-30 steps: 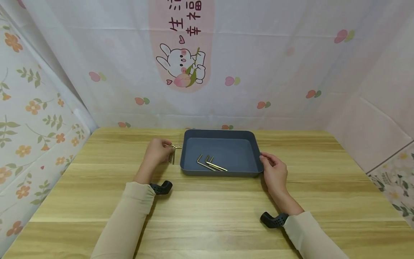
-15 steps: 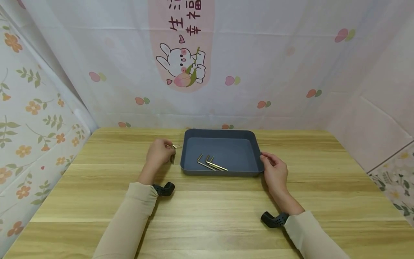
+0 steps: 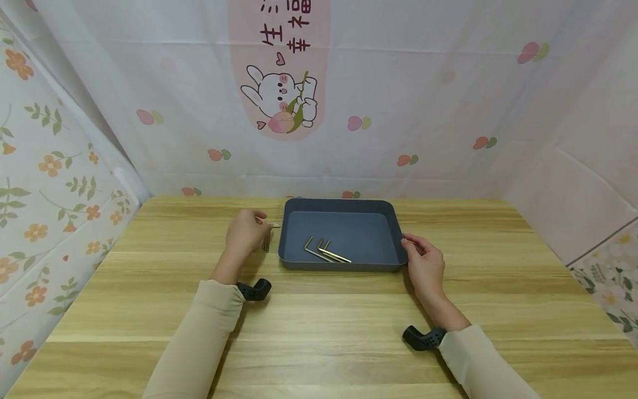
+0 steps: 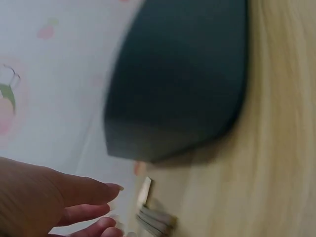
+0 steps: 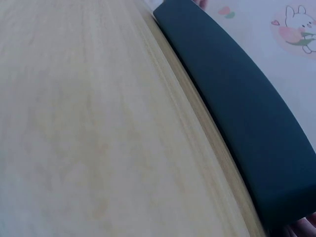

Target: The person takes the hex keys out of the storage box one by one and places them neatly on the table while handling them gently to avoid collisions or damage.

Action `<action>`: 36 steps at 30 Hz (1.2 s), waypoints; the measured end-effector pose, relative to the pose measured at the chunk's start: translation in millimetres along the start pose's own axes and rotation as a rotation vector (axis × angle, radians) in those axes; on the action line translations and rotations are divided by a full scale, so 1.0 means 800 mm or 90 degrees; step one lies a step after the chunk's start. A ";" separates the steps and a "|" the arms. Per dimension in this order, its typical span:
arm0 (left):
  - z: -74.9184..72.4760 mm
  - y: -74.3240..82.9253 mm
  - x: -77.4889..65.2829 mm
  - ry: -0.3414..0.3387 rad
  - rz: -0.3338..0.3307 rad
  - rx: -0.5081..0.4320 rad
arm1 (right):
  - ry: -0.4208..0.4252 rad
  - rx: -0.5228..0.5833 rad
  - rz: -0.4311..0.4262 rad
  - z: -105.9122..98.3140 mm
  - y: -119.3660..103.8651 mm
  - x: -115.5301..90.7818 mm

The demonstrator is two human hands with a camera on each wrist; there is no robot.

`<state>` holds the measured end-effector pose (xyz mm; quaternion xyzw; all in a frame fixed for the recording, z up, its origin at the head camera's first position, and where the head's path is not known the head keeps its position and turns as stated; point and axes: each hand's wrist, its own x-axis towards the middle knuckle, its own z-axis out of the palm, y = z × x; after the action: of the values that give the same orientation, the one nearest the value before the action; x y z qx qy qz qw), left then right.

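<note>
A dark blue-grey rectangular tray (image 3: pixel 349 227) lies near the far edge of the table. Three gold L-shaped hex keys (image 3: pixel 335 256) rest inside it, toward its front wall. My right hand (image 3: pixel 425 263) grips the tray's front right corner; in the right wrist view only a few fingers (image 5: pixel 303 228) show past the corner. Left of the tray, my left hand (image 3: pixel 243 233) hovers close by a row of several more hex keys (image 4: pixel 157 221) on the table. Its thumb and fingers are extended toward them, with no key visible between, and partly cover the row in the head view.
The light wood table (image 3: pixel 324 332) runs up to a white printed cloth (image 3: pixel 423 111) hanging behind the tray. A flowered cloth (image 3: pixel 55 183) hangs along the left side. Black camera mounts sit on both wrists, the left one (image 3: pixel 255 290) low over the wood.
My left hand has shifted slightly right and away from me, covering more of the keys beside the tray. The right hand and the tray stay where they were.
</note>
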<state>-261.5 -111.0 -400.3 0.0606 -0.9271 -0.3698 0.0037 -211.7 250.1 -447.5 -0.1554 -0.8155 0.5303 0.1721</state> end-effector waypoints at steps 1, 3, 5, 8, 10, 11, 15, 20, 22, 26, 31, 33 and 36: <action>-0.001 0.004 -0.001 0.002 0.006 0.002 | 0.000 -0.001 -0.001 0.000 0.000 0.000; -0.003 0.013 -0.004 0.005 0.020 0.008 | 0.000 -0.002 -0.002 0.000 0.000 0.000; -0.005 0.023 -0.008 0.006 0.042 0.007 | -0.003 -0.003 -0.001 0.000 -0.001 0.000; -0.006 0.040 -0.014 -0.015 0.085 0.008 | -0.004 -0.002 0.005 -0.002 0.000 0.000; -0.005 0.050 -0.017 -0.047 0.120 0.010 | -0.003 0.001 0.007 -0.002 0.000 0.000; -0.005 0.055 -0.019 -0.069 0.135 0.016 | -0.002 0.003 0.006 -0.002 0.000 0.000; -0.002 0.071 -0.025 -0.198 0.181 0.085 | -0.014 0.014 0.002 0.001 0.000 0.001; 0.007 0.092 -0.023 -0.352 0.209 0.201 | -0.013 0.008 0.002 0.001 0.001 0.002; 0.012 0.099 -0.020 -0.388 0.211 0.231 | -0.009 0.007 -0.003 0.000 0.001 0.002; 0.019 0.105 -0.010 -0.443 0.201 0.244 | -0.013 0.009 -0.015 -0.002 0.001 0.001; 0.032 0.108 0.000 -0.467 0.207 0.235 | -0.011 0.002 -0.008 -0.002 0.001 0.001; 0.037 0.110 0.002 -0.459 0.207 0.234 | -0.010 -0.003 -0.005 -0.002 0.001 0.001; 0.043 0.116 0.003 -0.444 0.201 0.229 | -0.011 -0.006 -0.005 -0.001 0.001 0.002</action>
<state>-276.0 -20.8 -361.8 -0.2111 -0.9205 -0.1954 -0.2644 -212.4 252.0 -447.8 -0.1481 -0.8201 0.5271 0.1663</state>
